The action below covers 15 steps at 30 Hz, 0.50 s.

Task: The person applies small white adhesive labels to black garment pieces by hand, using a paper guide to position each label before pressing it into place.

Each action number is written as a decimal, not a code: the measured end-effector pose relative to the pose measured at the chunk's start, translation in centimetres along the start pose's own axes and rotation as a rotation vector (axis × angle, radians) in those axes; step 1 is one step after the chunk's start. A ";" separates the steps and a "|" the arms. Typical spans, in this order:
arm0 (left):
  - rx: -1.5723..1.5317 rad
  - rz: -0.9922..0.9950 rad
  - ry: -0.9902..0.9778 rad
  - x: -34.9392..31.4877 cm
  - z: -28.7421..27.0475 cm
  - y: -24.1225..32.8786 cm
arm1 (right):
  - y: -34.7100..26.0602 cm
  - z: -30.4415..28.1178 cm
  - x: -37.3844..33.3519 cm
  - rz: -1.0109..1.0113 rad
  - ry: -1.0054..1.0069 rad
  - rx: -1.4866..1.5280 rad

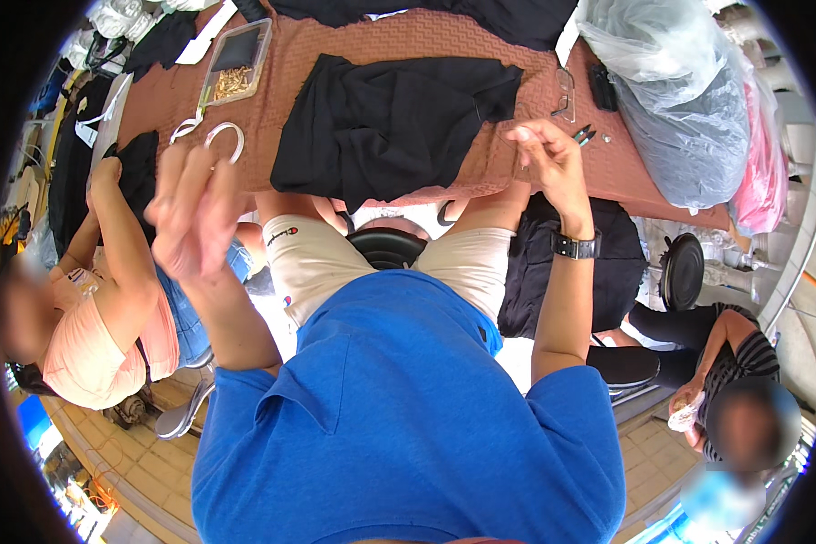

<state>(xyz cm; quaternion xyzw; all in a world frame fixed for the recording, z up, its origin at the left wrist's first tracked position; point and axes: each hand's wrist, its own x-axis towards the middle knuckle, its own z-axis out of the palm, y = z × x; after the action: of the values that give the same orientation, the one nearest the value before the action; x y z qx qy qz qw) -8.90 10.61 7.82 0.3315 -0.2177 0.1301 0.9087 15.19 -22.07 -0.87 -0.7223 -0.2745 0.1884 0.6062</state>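
Note:
A black cloth garment (390, 127) lies folded on the table edge in front of me. My left hand (195, 208) is raised to the left of it, fingers curled and slightly blurred. Just beyond those fingers show two white loops (225, 142), like scissor handles; I cannot tell whether the hand touches them. My right hand (553, 163) is up at the garment's right side, thumb and fingertips pinched together. Whatever either hand has between its fingers is too small or hidden to make out.
A brown textured cloth (286, 41) covers the table. A clear box (236, 63) with gold-coloured small pieces stands far left. Eyeglasses (565, 95), green-and-black pens (583, 136) and large filled plastic bags (671, 100) are at right. One person (109, 335) sits left, another (743, 363) right.

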 end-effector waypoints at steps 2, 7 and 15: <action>-0.179 -0.074 -0.023 -0.7 0.9 2.2 | 0.6 -0.9 -1.0 -0.035 0.101 -0.035; -0.102 0.062 -0.368 -2.7 1.5 5.4 | 2.9 -2.3 -3.1 0.040 0.230 -0.062; -0.280 0.080 -0.357 -5.0 4.1 8.3 | 7.5 -3.1 -5.0 0.019 0.467 0.073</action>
<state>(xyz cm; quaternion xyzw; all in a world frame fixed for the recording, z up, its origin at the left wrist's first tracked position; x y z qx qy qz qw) -17.67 13.63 12.72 0.2111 -0.4040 0.0738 0.8870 14.43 -28.44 -7.87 -0.7266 -0.1128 0.0317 0.6770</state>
